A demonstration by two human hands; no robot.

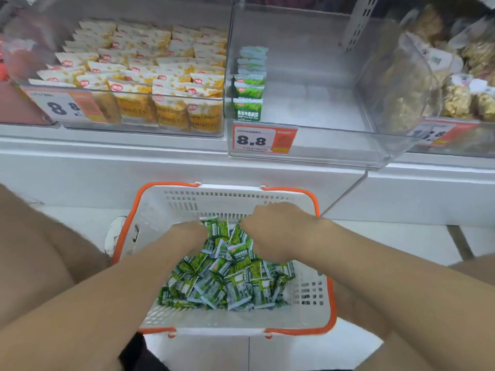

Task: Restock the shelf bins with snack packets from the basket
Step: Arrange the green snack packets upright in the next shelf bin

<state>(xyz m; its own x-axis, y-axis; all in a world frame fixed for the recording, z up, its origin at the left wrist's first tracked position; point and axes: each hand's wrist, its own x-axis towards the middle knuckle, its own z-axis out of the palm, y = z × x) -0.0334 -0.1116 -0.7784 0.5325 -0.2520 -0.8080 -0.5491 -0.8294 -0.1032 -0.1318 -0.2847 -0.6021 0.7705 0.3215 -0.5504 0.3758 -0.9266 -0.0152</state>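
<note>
A white basket (187, 207) with orange handles stands on the floor below the shelf. It holds a heap of green snack packets (225, 279). Both hands reach down into the far end of the heap. My left hand (188, 232) and my right hand (278, 228) are curled over a cluster of packets between them, knuckles up; the fingertips are hidden among the packets. Above, a clear middle shelf bin (308, 145) holds only one row of the same green packets (250, 84) along its left wall.
The left bin (139, 76) is full of yellow-and-white packets. A right bin (455, 76) holds brown snacks in clear bags. Price tags reading 8.8 hang on the bin fronts. A white shoe (115, 234) stands left of the basket, and my knees flank it.
</note>
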